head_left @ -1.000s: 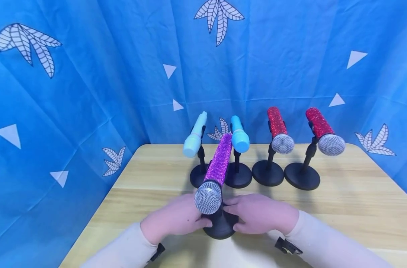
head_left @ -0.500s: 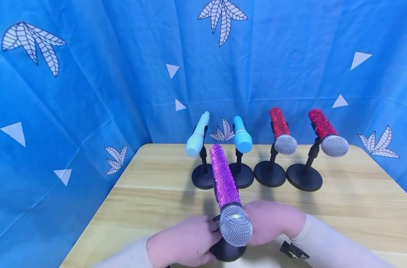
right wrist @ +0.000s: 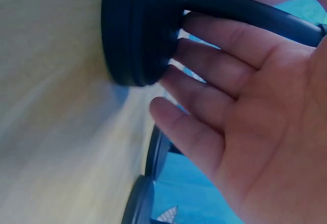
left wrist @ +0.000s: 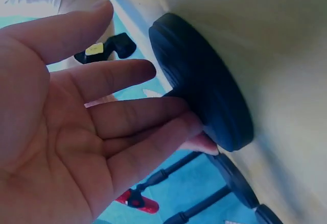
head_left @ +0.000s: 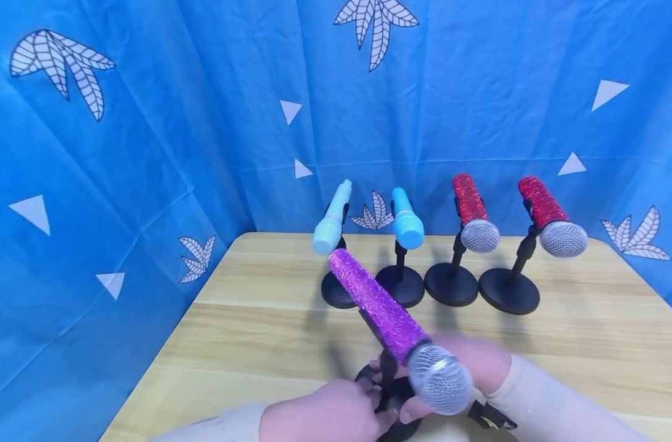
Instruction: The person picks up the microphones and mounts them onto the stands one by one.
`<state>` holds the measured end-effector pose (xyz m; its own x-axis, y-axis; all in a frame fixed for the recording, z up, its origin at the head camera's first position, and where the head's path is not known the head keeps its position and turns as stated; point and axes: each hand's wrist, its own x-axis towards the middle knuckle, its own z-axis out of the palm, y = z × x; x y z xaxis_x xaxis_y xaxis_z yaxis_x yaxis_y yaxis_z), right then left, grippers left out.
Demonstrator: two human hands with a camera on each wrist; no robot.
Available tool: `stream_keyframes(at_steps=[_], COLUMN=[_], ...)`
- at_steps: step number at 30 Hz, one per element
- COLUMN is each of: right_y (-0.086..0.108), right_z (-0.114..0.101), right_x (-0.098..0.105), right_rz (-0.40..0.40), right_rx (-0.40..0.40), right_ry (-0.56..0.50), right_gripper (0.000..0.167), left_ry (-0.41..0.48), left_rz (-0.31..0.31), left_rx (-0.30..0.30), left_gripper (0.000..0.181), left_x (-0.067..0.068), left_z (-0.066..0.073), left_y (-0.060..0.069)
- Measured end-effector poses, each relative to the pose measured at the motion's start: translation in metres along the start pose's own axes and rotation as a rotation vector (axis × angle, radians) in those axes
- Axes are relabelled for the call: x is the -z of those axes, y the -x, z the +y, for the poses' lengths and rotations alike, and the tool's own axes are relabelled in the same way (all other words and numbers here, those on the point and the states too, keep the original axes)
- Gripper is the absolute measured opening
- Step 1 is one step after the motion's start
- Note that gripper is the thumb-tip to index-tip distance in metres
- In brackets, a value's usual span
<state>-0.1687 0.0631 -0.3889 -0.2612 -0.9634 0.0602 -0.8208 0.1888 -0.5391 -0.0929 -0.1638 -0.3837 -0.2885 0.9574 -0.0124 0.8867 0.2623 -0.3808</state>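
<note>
A purple glittery microphone (head_left: pixel 377 301) with a silver mesh head sits tilted in a black desk stand near the table's front. My left hand (head_left: pixel 327 414) is at the near left of the stand's round base (left wrist: pixel 204 81); in the left wrist view its fingers reach out fairly straight to the base and stem, the thumb standing apart. From the other side, my right hand (head_left: pixel 474 356) touches the base with extended fingertips, as the right wrist view shows with the right palm (right wrist: pixel 276 112). The mesh head hides part of the right hand in the head view.
Behind stand several microphones on black stands in a row: a pale aqua one (head_left: pixel 333 218), a blue one (head_left: pixel 406 220), a red glittery one (head_left: pixel 470 199) and another red glittery one (head_left: pixel 543 202). A blue patterned curtain (head_left: pixel 231 123) surrounds the wooden table (head_left: pixel 247 344).
The purple microphone and its stand have come nearer and to the right, and have turned so the mesh head points to the right front. Both hands have moved along with the base.
</note>
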Motion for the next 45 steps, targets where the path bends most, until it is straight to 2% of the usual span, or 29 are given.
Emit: stream_keyframes(at_steps=[2,4,6,10,12,13,16,19,22,24,26,30,33,35,40,42,45], right_y=[-0.004,-0.01,-0.014,-0.033,-0.044,-0.05,-0.057,-0.048,-0.033,-0.029,-0.033,-0.061,-0.084,-0.103,-0.146,-0.16,-0.18], right_z=[-0.002,-0.001,0.003,0.016,0.021,0.022,0.023,0.018,0.008,0.003,0.0,-0.003,-0.005,-0.005,0.0,0.005,0.015], right_x=[-0.003,-0.006,-0.005,-0.001,0.0,0.0,-0.001,0.0,0.003,0.003,0.002,-0.002,-0.005,-0.01,-0.015,-0.016,-0.015], right_rz=[-0.037,-0.067,-0.074,-0.117,-0.125,-0.117,-0.04,0.008,-0.059,-0.12,-0.151,-0.167,-0.172,-0.17,-0.161,-0.152,-0.143], right_rx=[-0.032,-0.044,-0.021,0.044,0.056,0.062,0.026,-0.063,-0.171,-0.195,-0.208,-0.19,-0.201,-0.224,-0.323,-0.357,-0.395], right_ry=[-0.031,-0.06,-0.039,0.017,0.056,0.07,0.148,0.251,0.316,0.319,0.325,0.418,0.507,0.552,0.66,0.689,0.72], right_gripper=[0.047,0.045,0.041,0.041,0.041,0.04,0.035,0.034,0.047,0.055,0.063,0.07,0.072,0.075,0.078,0.078,0.078], left_ry=[-0.013,-0.08,-0.058,0.106,0.184,0.191,0.129,0.103,0.147,0.178,0.184,0.158,0.169,0.189,0.212,0.225,0.267], left_rz=[0.007,0.018,-0.033,-0.213,-0.273,-0.297,-0.302,-0.255,-0.23,-0.232,-0.219,-0.131,-0.109,-0.136,-0.26,-0.278,-0.27], left_rx=[-0.012,0.003,0.074,0.262,0.359,0.399,0.474,0.506,0.523,0.545,0.562,0.628,0.687,0.733,0.856,0.893,0.932], left_gripper=[0.011,0.009,0.014,0.033,0.039,0.04,0.041,0.04,0.038,0.039,0.04,0.04,0.041,0.044,0.052,0.054,0.052], left_x=[-0.002,-0.003,-0.002,0.006,0.009,0.01,0.007,0.001,-0.007,-0.01,-0.012,-0.018,-0.025,-0.029,-0.041,-0.048,-0.061], left_z=[0.002,0.006,0.009,0.007,0.003,0.001,-0.003,-0.008,-0.013,-0.016,-0.02,-0.031,-0.041,-0.048,-0.074,-0.087,-0.107], left_y=[-0.005,-0.01,-0.014,-0.016,-0.015,-0.013,-0.006,0.002,0.011,0.016,0.022,0.038,0.047,0.055,0.069,0.074,0.082])
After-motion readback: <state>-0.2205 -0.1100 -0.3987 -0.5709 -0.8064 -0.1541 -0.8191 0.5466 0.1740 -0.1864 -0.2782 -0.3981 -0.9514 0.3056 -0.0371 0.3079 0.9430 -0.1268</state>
